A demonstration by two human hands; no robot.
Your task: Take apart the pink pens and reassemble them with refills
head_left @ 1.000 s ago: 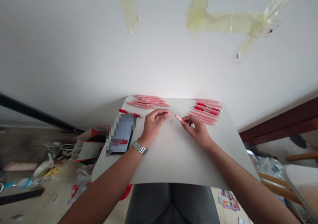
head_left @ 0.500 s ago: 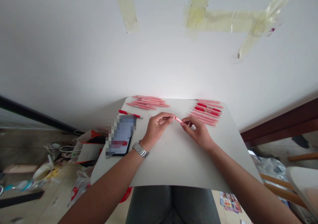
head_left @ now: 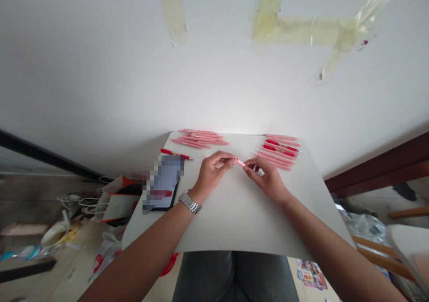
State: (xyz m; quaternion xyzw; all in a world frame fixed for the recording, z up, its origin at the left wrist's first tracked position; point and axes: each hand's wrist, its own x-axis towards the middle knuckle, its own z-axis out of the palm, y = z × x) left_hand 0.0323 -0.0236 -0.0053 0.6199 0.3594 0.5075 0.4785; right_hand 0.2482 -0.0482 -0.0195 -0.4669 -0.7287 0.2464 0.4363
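Observation:
A short stretch of a pink pen (head_left: pixel 240 163) shows between my two hands, above the middle of the table. My left hand (head_left: pixel 216 165), with a metal watch on its wrist, pinches one end between thumb and fingers. The other end sits in the fingertips of my right hand (head_left: pixel 263 172); those fingers cover it. Beyond the left hand lies a pile of pink pens (head_left: pixel 201 139). Close to the right hand is a row of pink pens (head_left: pixel 276 161), with two red pens (head_left: pixel 281 148) among them.
A phone (head_left: pixel 164 183) with a blurred screen lies at the table's left edge, a single red pen (head_left: pixel 176 154) just above it. The white table (head_left: pixel 241 221) meets a taped wall (head_left: pixel 214 83). Bags and a cup (head_left: pixel 55 232) stand on the floor at left; a chair (head_left: pixel 382 248) is at right.
Both hands keep their pinch on the pink pen in nearly the same spot. The pen appears slightly turned; the view has shifted a little.

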